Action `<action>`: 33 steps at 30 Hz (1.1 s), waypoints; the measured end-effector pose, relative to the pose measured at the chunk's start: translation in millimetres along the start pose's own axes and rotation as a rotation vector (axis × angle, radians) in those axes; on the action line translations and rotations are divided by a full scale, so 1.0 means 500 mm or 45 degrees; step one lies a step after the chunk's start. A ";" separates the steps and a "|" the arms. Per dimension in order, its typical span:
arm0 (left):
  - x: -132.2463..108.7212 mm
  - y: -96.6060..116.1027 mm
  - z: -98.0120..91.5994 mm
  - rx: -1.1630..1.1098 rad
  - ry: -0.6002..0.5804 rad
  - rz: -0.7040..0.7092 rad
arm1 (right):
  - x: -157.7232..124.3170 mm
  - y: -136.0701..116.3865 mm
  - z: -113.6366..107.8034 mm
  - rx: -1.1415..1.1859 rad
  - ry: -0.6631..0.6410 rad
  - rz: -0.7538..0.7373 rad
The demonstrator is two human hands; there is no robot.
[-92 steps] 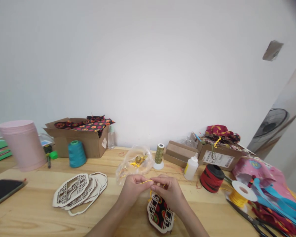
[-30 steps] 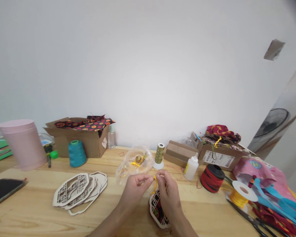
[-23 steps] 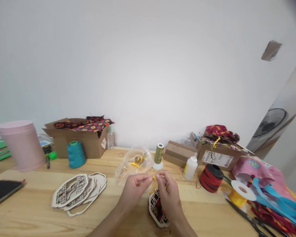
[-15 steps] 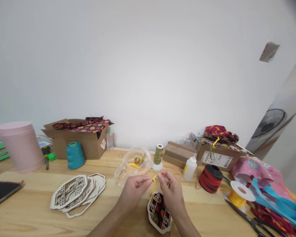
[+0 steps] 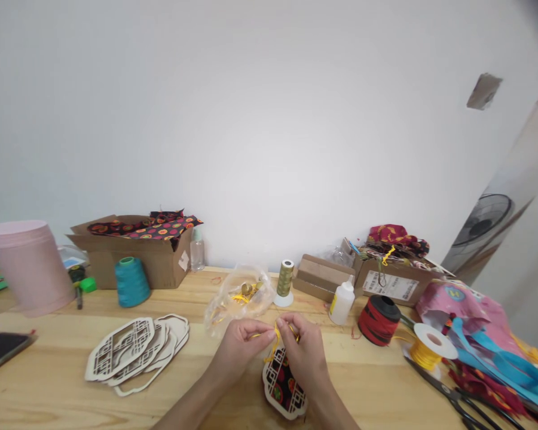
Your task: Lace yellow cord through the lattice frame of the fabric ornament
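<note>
1. Head view: white wall (image 5: 251,119), wooden table (image 5: 63,406), and our left hand (image 5: 246,345) and right hand (image 5: 303,351) both pinch yellow cord (image 5: 277,341)!
2. Just below sits our latticed ornament (image 5: 285,382), partly behind the right hand.
3. Cord looks light, soft, perhaps slippery; we'd pinch near its ends. The lattice seems stiff, fragile: hold the rim.

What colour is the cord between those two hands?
The cord is yellow; the head view shows it best.

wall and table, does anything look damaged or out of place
A rough brownish patch at the upper right of the wall breaks its smooth surface; whether damage or covering, I can't tell. A bit of red thread lies astray on the table beside the red spool. Nothing looks spilled.
</note>
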State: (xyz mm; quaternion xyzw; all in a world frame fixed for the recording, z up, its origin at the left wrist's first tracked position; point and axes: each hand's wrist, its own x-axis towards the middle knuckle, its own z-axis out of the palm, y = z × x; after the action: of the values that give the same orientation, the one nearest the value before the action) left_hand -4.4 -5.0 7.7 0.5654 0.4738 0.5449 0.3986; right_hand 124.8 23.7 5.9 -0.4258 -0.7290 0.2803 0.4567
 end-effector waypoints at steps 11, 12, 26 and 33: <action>0.002 0.001 0.013 -0.173 0.022 -0.070 | -0.005 0.008 0.023 0.531 -0.013 0.159; 0.003 -0.001 0.012 -0.147 0.035 -0.057 | -0.006 0.009 0.025 0.539 -0.006 0.165; 0.006 -0.006 0.010 -0.098 0.128 -0.088 | -0.003 0.006 0.034 0.564 0.033 0.169; 0.009 -0.025 0.013 -0.250 0.091 -0.166 | 0.003 0.015 0.031 0.509 0.056 0.133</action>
State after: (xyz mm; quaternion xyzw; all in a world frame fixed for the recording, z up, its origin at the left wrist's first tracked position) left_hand 0.4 2.9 -3.9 0.4718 0.4677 0.5814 0.4696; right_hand 113.1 28.6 -6.0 -0.3698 -0.6257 0.4334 0.5328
